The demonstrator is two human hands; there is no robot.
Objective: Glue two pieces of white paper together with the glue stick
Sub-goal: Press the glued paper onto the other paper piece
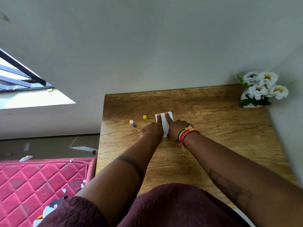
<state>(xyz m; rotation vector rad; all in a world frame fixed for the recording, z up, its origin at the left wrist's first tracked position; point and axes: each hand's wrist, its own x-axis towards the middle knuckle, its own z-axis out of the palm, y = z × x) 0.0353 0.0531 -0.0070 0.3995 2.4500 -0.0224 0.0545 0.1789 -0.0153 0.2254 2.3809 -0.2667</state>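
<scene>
A white paper (164, 123) lies flat on the wooden table (213, 128), near its middle. Whether it is one sheet or two stacked I cannot tell. My left hand (151, 130) rests on its left edge, index finger stretched out and pressing down, the other fingers curled. My right hand (176, 126) presses the right side the same way with a pointed index finger. The glue stick (132, 123) lies uncapped on its side to the left of the paper. Its yellow cap (144, 117) stands apart, between the stick and the paper.
A white vase of white flowers (260, 90) stands at the table's far right corner against the wall. A red quilted mattress (32, 181) with paper scraps lies left of the table. The table's left edge is near the glue stick.
</scene>
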